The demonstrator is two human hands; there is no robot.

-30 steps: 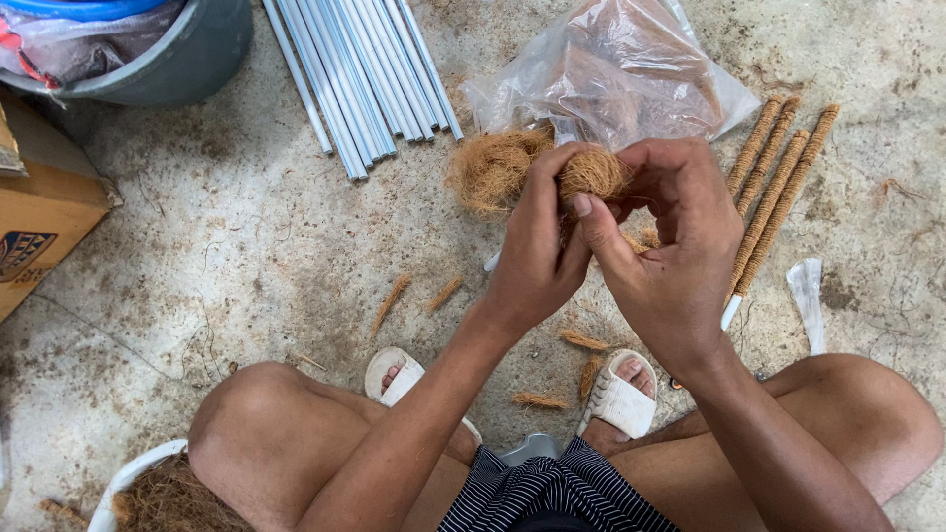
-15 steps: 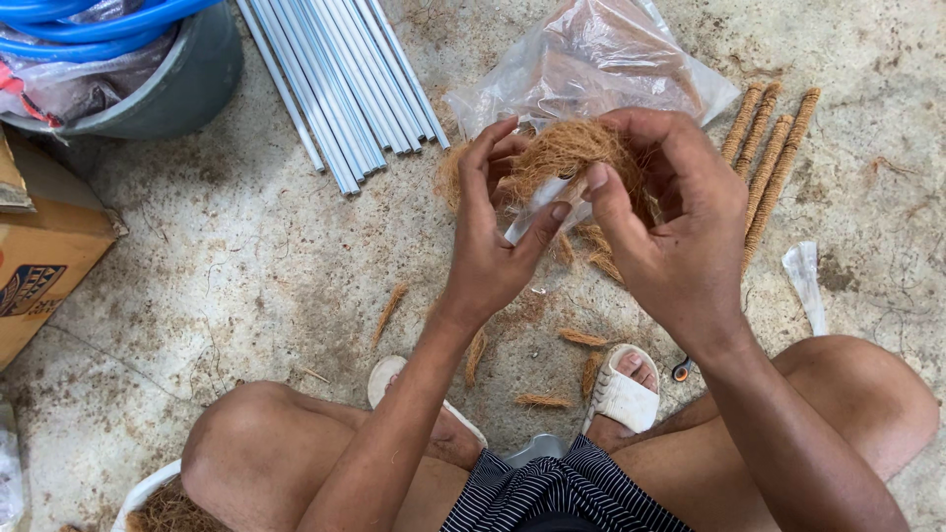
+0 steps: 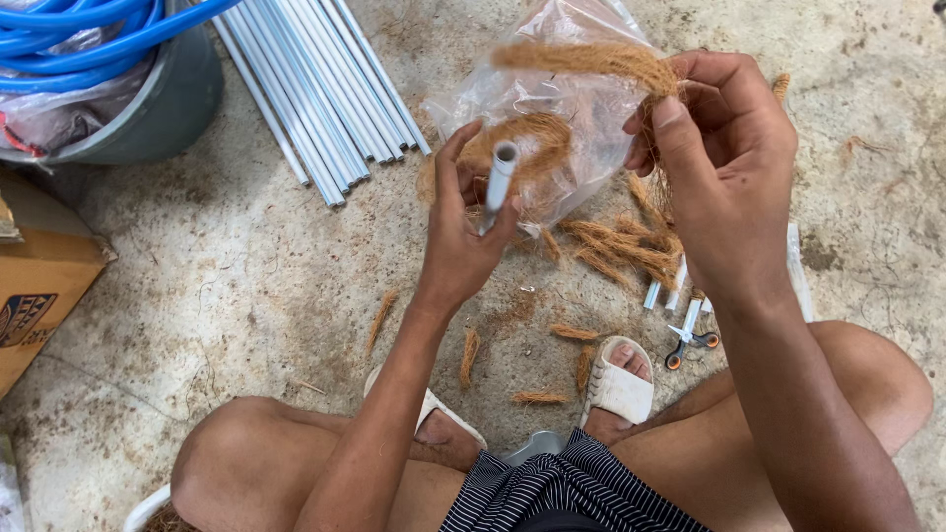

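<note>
The left hand (image 3: 463, 232) holds a short pale-grey plastic tube (image 3: 498, 182) in a closed grip, thumb on one side and fingers wrapped round the other, the tube standing nearly upright with its open end above the fingertips. A clump of brown coconut fibre (image 3: 537, 143) sits just behind the tube, touching it or close to it; which cannot be told. The left forearm rises from between the knees, wrist bent slightly back.

The right hand (image 3: 724, 172) is held higher and to the right, fingers curled shut and thumb pressed across them, pinching a long strand of brown coconut fibre (image 3: 591, 59) that stretches leftward from the grip. More fibre hangs below this hand.

Behind both hands a clear plastic bag (image 3: 562, 99) lies on the concrete floor (image 3: 246, 266). A bundle of long grey plastic pipes (image 3: 325, 99) lies toward the floor's far left, beside a grey bucket (image 3: 163, 108) holding coiled blue hose (image 3: 89, 30). A brown cardboard box (image 3: 39, 296) stands at the left edge. Near the right foot lie small orange-handled scissors (image 3: 690, 340) and short tube pieces (image 3: 665, 286). Tufts of fibre are scattered before the white sandals (image 3: 616, 384).
</note>
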